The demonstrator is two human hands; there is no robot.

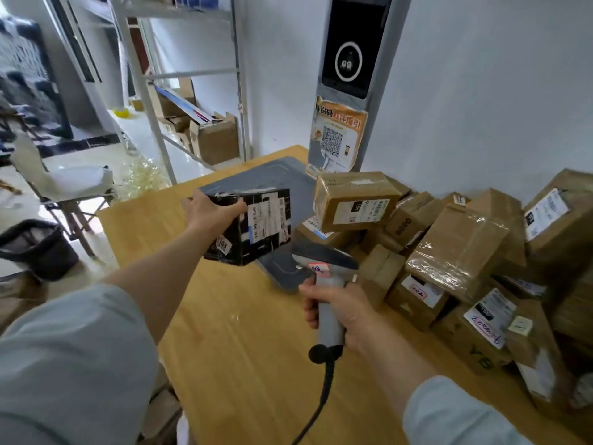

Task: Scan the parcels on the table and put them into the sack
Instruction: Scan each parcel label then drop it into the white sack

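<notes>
Black carton, one: parcel (pixel 256 232) with a white shipping label (pixel 268 216), held off the table (pixel 224 348) in my left hand (pixel 210 213), fingers wrapped over its top corner. Grey corded scanner (pixel 322 261), one: gripped by the handle in my right hand (pixel 333 311), its head just below the label. Brown cardboard parcels (pixel 459 252), many: stacked at the table's right end, probably awaiting scanning. Sack: not identifiable in view. Handling note: turn the label square to the scanner, hold both steady, keep my thumb off the barcode.
</notes>
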